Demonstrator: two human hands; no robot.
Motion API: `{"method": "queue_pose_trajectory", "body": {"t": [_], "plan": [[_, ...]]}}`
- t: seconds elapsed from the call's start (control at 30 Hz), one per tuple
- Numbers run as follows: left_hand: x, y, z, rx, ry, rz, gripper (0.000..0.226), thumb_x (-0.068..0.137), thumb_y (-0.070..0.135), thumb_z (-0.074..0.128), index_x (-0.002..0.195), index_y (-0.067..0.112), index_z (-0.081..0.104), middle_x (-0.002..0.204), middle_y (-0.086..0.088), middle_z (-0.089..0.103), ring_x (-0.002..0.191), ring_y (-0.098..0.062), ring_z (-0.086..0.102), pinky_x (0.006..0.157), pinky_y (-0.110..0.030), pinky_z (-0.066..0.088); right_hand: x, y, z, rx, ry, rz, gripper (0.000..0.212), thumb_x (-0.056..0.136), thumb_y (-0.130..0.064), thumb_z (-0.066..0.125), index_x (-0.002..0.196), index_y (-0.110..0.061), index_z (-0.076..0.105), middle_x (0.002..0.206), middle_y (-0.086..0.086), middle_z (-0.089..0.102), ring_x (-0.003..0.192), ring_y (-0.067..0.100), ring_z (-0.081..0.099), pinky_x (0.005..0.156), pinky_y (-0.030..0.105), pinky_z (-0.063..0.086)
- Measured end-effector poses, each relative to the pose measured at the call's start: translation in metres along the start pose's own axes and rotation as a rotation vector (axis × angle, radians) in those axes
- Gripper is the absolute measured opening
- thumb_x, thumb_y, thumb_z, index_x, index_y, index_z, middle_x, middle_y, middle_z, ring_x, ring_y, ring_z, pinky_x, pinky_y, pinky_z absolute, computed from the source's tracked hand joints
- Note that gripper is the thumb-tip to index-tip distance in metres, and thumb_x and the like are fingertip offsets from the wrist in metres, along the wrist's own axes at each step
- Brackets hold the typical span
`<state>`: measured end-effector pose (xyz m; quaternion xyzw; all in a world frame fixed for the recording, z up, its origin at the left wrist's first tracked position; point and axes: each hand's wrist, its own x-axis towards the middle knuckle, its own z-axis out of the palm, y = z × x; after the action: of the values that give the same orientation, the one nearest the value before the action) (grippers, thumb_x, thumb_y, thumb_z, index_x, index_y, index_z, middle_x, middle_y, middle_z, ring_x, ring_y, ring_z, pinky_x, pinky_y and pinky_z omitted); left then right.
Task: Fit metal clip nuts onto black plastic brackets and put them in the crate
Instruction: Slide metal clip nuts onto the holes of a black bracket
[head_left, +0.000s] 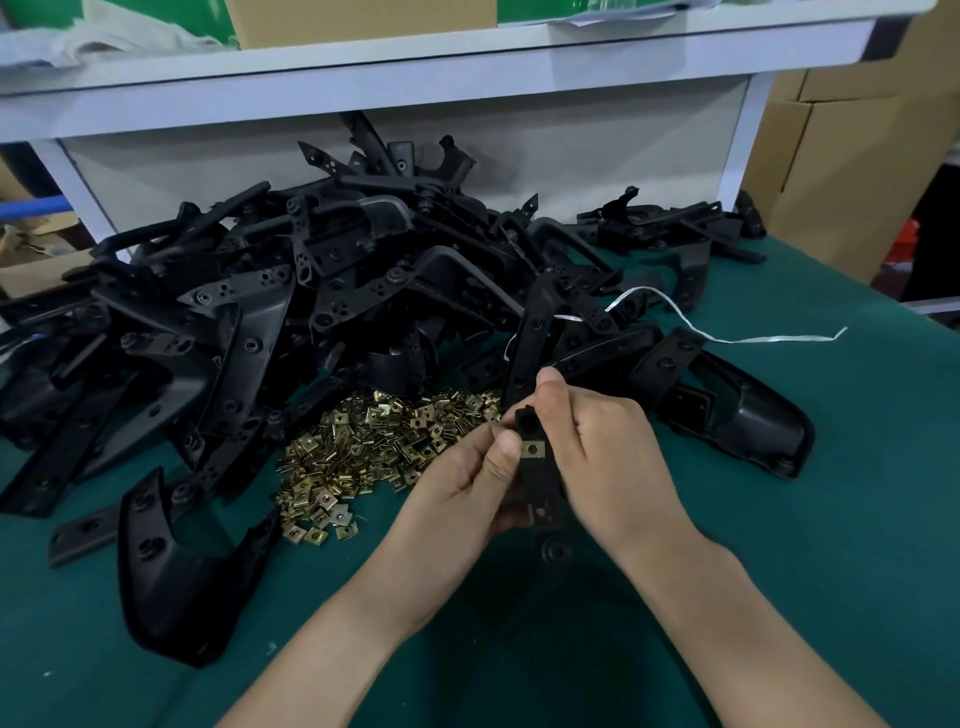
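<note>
Both hands hold one black plastic bracket upright over the green table. My left hand grips its left edge, thumb beside a brass clip nut seated on the bracket. My right hand wraps the bracket's right side, thumb on its top end. A heap of loose brass clip nuts lies just left of my hands. Behind it rises a big pile of black brackets. No crate is in view.
A green mat covers the table. One black bracket lies at the front left, another at the right. A white string trails across the right side. A white shelf frame stands behind; cardboard boxes at the right.
</note>
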<state>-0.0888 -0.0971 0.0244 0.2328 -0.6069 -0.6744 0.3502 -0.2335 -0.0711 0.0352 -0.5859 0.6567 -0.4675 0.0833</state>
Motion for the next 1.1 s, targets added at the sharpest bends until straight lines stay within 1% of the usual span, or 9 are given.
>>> {"method": "queue_pose_trajectory", "body": {"t": [0.07,0.17,0.3,0.47,0.6,0.73,0.87,1.0,1.1], "plan": [[-0.001,-0.002,0.0,0.046,-0.001,0.012,0.033,0.098,0.04,0.045,0.106,0.015,0.066,0.096,-0.003,0.071,0.091,-0.012,0.069,0.079,-0.025,0.057,-0.001,-0.001,0.0,-0.007,0.006,0.01,0.082,0.098,-0.062,0.014,0.08,-0.006,0.071,0.076,0.007,0.071,0.071,0.022,0.066,0.07,0.041,0.052],[-0.001,-0.003,0.0,0.119,-0.006,0.019,0.027,0.1,0.039,0.043,0.099,0.029,0.067,0.087,0.008,0.069,0.088,-0.008,0.067,0.082,-0.027,0.058,-0.003,-0.002,0.0,-0.073,0.012,0.019,0.079,0.1,-0.06,0.013,0.084,-0.013,0.074,0.079,-0.001,0.073,0.073,0.014,0.067,0.073,0.037,0.053],[0.002,-0.003,0.001,-0.031,0.024,-0.037,0.031,0.097,0.039,0.048,0.107,0.019,0.07,0.101,-0.006,0.072,0.095,-0.017,0.069,0.081,-0.027,0.057,-0.002,-0.004,0.001,-0.08,0.026,0.033,0.08,0.097,-0.058,0.011,0.082,-0.01,0.073,0.078,0.001,0.072,0.072,0.016,0.066,0.073,0.038,0.053],[0.002,0.002,0.001,-0.132,0.021,-0.034,0.03,0.096,0.04,0.051,0.105,0.027,0.075,0.11,-0.003,0.075,0.103,-0.015,0.07,0.083,-0.023,0.056,-0.003,-0.007,0.0,-0.023,0.14,-0.013,0.072,0.101,-0.054,0.016,0.089,-0.022,0.079,0.085,-0.011,0.075,0.08,0.003,0.068,0.075,0.02,0.051],[0.001,0.005,0.001,-0.165,0.026,-0.046,0.032,0.101,0.032,0.047,0.113,0.016,0.072,0.12,-0.011,0.071,0.11,-0.023,0.068,0.085,-0.028,0.056,-0.004,-0.005,0.0,0.026,0.179,0.008,0.067,0.103,-0.053,0.018,0.093,-0.028,0.079,0.083,-0.013,0.075,0.079,0.002,0.069,0.073,0.021,0.053],[0.0,0.004,0.004,-0.139,0.043,-0.039,0.035,0.099,0.034,0.056,0.107,0.001,0.063,0.109,-0.013,0.07,0.1,-0.025,0.066,0.089,-0.034,0.056,-0.003,-0.005,-0.001,0.014,0.189,0.038,0.067,0.104,-0.053,0.017,0.093,-0.029,0.079,0.079,-0.012,0.074,0.076,0.003,0.068,0.072,0.023,0.053],[0.002,0.005,0.003,-0.114,0.036,-0.038,0.026,0.098,0.034,0.052,0.096,0.016,0.07,0.095,-0.004,0.07,0.088,-0.018,0.067,0.077,-0.029,0.056,-0.003,-0.006,0.0,-0.011,0.188,0.033,0.066,0.106,-0.05,0.018,0.093,-0.027,0.079,0.081,-0.012,0.074,0.077,0.004,0.068,0.072,0.026,0.055],[0.008,0.002,0.001,-0.119,0.059,-0.12,0.038,0.1,0.029,0.044,0.08,0.027,0.077,0.082,0.002,0.072,0.074,-0.012,0.069,0.064,-0.024,0.055,-0.006,-0.009,0.002,-0.037,0.149,0.018,0.062,0.108,-0.044,0.024,0.091,-0.023,0.08,0.084,-0.011,0.075,0.078,0.005,0.069,0.074,0.029,0.056],[0.011,-0.001,-0.001,-0.109,0.085,-0.129,0.028,0.084,0.034,0.052,0.081,0.027,0.078,0.081,0.001,0.072,0.072,-0.013,0.069,0.061,-0.027,0.055,-0.008,-0.012,0.004,-0.099,0.099,-0.007,0.063,0.107,-0.044,0.021,0.091,-0.023,0.079,0.083,-0.01,0.074,0.076,0.01,0.068,0.073,0.034,0.056]]}}
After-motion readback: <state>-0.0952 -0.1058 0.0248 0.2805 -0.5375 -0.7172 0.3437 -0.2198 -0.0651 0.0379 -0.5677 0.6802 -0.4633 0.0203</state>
